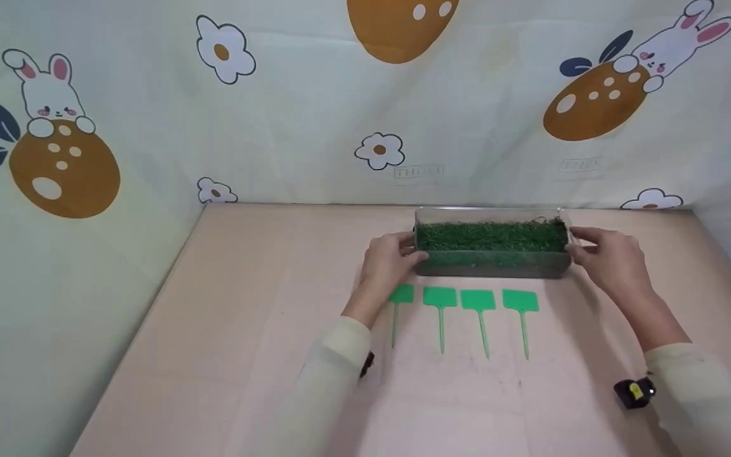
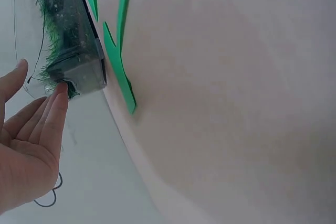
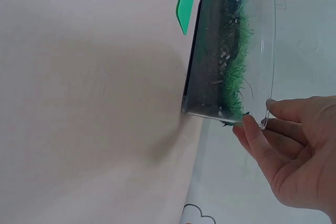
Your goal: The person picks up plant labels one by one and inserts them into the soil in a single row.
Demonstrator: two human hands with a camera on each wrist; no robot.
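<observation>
A clear plastic box (image 1: 492, 265) with green grass (image 1: 492, 236) inside stands toward the back of the table. My left hand (image 1: 388, 263) holds its left end, thumb near the front corner. At the opposite end, my right hand (image 1: 613, 260) grips the box with thumb and fingers by the corner and rim. The right wrist view shows dark soil-like filling (image 3: 223, 51) under the grass. In front of the box lie several green T-shaped plant labels (image 1: 478, 299) in a row, stems toward me. The left hand's forearm partly overlaps the leftmost label (image 1: 401, 293).
The pinkish table (image 1: 245, 317) meets a pale printed cloth (image 1: 289, 114) behind and on the left side. Small black wrist devices (image 1: 635, 392) sit at both sleeves.
</observation>
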